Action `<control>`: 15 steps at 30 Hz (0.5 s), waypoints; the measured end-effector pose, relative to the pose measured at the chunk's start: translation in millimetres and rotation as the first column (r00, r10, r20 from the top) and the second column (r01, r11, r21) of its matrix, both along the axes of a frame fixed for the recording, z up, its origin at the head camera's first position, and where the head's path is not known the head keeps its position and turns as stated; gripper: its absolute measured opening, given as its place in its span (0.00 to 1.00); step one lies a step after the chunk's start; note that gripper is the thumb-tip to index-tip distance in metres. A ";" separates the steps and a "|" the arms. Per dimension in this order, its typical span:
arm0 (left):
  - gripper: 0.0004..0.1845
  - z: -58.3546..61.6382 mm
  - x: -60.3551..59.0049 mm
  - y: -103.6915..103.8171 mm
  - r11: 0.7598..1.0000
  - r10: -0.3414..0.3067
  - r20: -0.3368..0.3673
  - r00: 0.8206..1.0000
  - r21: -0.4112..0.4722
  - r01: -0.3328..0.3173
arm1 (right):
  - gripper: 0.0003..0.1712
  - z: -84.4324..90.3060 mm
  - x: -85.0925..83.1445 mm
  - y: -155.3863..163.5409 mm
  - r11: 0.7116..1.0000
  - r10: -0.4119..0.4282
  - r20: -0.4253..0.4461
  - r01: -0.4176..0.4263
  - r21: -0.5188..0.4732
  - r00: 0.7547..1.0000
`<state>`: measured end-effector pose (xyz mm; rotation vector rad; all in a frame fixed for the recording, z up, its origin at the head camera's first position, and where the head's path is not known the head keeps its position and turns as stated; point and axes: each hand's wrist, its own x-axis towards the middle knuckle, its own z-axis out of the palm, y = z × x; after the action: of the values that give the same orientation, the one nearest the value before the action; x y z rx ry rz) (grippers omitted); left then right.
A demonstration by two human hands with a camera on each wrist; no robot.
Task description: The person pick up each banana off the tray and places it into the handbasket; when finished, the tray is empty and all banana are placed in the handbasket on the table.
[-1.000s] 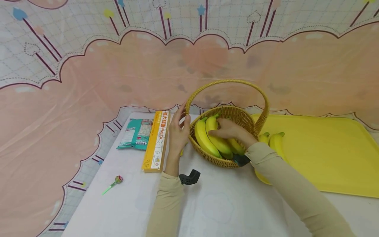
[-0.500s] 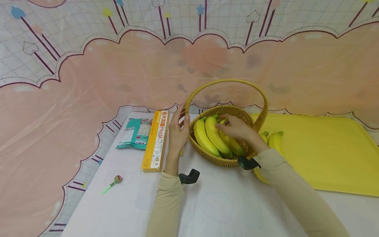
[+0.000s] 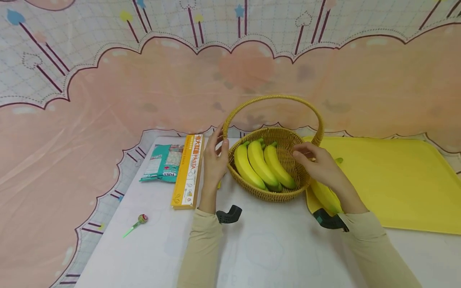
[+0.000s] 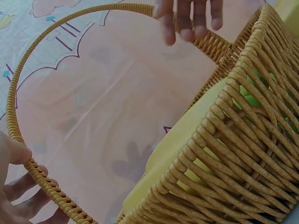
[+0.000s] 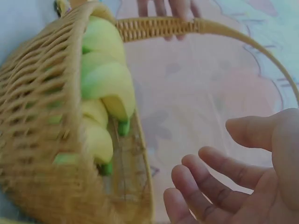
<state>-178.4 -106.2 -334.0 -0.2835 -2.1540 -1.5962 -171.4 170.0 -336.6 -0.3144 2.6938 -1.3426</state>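
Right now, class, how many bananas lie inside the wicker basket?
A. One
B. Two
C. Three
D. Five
C: the head view shows three bananas lying side by side in the wicker basket, while the right hand hovers empty beside the basket's rim and the left hand holds the handle's base.
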 end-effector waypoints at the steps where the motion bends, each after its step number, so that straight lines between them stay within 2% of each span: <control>1: 0.24 -2.5 -1.9 -0.6 1.000 -0.001 -0.001 1.000 0.002 0.001 | 0.27 -1.0 3.7 4.4 1.000 -0.015 -0.007 0.015 0.000 1.000; 7: 0.25 -26.1 -18.2 -6.7 1.000 0.008 -0.010 1.000 -0.008 -0.008 | 0.26 -13.8 24.9 28.6 0.992 -0.127 -0.051 0.126 -0.021 0.991; 9: 0.25 -29.4 -20.6 -7.5 1.000 0.010 -0.013 1.000 -0.010 -0.010 | 0.26 -20.4 30.3 36.1 0.986 -0.165 -0.061 0.163 -0.027 0.984; 12: 0.24 -30.6 -21.0 -8.0 1.000 0.008 -0.017 1.000 -0.004 -0.008 | 0.26 -31.8 35.6 47.8 0.978 -0.209 -0.081 0.208 -0.022 0.975; 15: 0.24 -17.4 -11.4 -4.7 1.000 0.002 -0.005 1.000 0.000 -0.002 | 0.28 -43.4 38.2 57.9 0.969 -0.245 -0.072 0.245 -0.011 0.967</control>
<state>-189.7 -110.9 -351.4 -0.2850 -2.1499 -1.5923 -133.2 227.9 -380.0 -0.0295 2.8698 -1.4203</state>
